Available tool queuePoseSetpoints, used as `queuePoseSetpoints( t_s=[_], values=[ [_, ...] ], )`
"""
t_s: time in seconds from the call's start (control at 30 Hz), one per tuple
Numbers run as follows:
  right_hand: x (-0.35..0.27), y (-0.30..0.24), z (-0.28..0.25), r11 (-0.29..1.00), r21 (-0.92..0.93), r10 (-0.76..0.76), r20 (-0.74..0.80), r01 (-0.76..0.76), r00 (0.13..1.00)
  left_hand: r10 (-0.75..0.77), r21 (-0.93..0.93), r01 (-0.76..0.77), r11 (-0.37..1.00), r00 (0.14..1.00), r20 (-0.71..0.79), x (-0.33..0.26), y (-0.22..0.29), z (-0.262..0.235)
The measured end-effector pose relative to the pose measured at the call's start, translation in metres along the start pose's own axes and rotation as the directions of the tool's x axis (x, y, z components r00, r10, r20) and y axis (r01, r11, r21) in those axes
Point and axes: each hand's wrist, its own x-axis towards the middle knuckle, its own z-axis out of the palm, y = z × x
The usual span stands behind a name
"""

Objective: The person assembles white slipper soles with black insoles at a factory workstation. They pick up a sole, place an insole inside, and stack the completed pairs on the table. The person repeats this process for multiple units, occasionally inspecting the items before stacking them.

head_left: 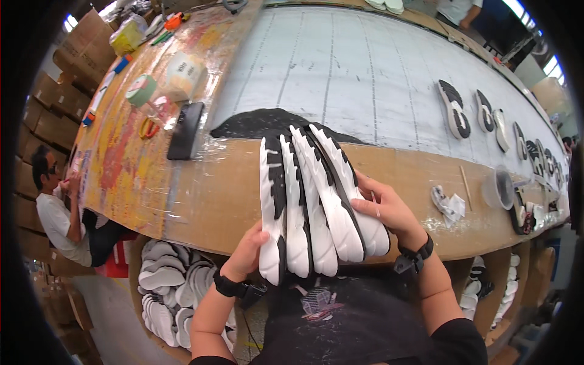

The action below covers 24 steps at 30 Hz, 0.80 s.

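Between my two hands is a row of several white-and-black shoe soles (316, 228), standing on edge side by side at the table's near edge. My left hand (247, 248) presses on the leftmost sole, its fingers mostly hidden behind it. My right hand (387, 210) grips the rightmost sole, thumb on the near side and fingers around its outer edge. A thin pale stick-like thing shows by the right fingers. Just beyond the soles, a black patch (261, 123) lies on the white sheet (292, 73).
More soles (454, 109) lie along the right side. A clear tub (497, 188), crumpled tissue (448, 205) and thin stick (465, 187) are nearer. Left are a black phone (185, 131), red pliers (148, 128) and jars. Boxes of soles (161, 274) stand below; a person (61, 213) sits left.
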Motion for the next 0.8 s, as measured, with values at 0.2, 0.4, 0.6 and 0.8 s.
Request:
queuePoseSetpoints(
  t_s=[0.2,0.4,0.6,0.8],
  values=[
    [-0.007,0.011,-0.026,0.982,0.168,0.086,0.03,-0.09,0.996,-0.014,0.082,0.018,0.996,0.999,-0.049,0.008,-0.001,0.021],
    [-0.008,0.026,-0.025,1.0,-0.009,-0.028,-0.172,0.027,0.985,0.002,0.085,0.005,0.996,0.997,-0.083,0.007,-0.005,0.019],
    [-0.008,0.006,-0.045,0.996,-0.047,0.08,0.015,-0.079,0.997,0.014,0.101,-0.004,0.995,0.995,-0.096,0.007,-0.007,0.019],
    [0.005,0.023,-0.029,0.994,-0.105,-0.017,-0.142,0.002,0.99,0.012,0.107,0.001,0.994,0.993,-0.12,0.006,-0.006,0.026]
  ],
)
